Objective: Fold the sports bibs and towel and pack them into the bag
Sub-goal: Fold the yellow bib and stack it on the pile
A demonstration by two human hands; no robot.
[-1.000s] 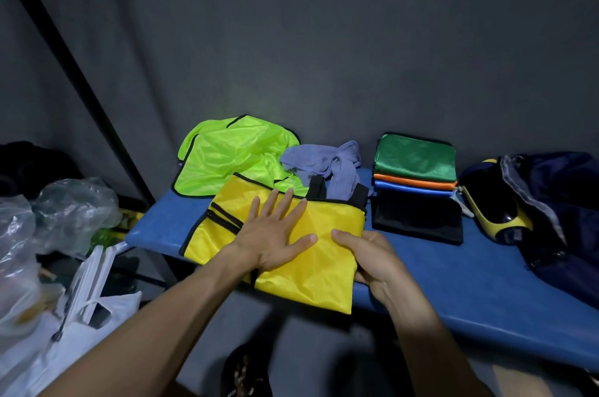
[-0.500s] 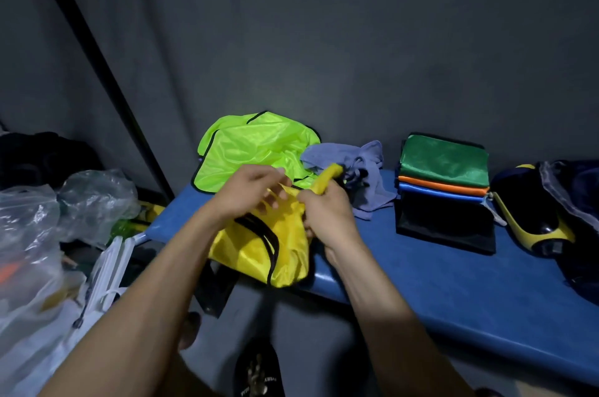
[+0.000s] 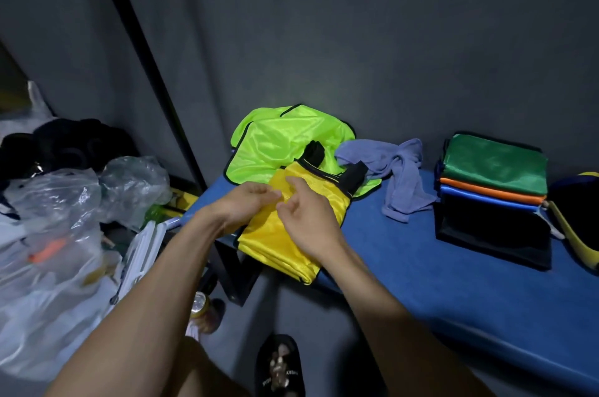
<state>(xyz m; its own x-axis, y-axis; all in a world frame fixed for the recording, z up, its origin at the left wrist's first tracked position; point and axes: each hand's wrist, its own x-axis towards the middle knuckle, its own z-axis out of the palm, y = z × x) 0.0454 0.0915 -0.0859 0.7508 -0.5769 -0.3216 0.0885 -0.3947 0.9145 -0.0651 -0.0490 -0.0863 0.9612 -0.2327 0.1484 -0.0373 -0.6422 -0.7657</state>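
A yellow bib (image 3: 278,247) with black trim lies folded into a narrow strip at the near left end of the blue bench (image 3: 421,267). My left hand (image 3: 249,205) rests on its left edge with relaxed fingers. My right hand (image 3: 308,218) lies flat on its middle, fingers straight. Behind it a neon green bib (image 3: 278,144) lies unfolded against the wall. A crumpled grey-blue towel (image 3: 398,169) lies to the right of the green bib. Folded green, orange, blue and black bibs form a stack (image 3: 492,182) further right. The dark bag (image 3: 580,202) with yellow trim sits at the right edge.
Clear plastic bags (image 3: 55,221) and dark clutter fill the floor at the left. A black pole (image 3: 146,53) leans along the grey wall. A can (image 3: 199,302) and a black slipper (image 3: 280,367) lie on the floor below the bench.
The yellow bib went from a wide flat rectangle, through being gathered up in both hands, to a narrow folded strip lying on the bench. Both hands now rest on it.
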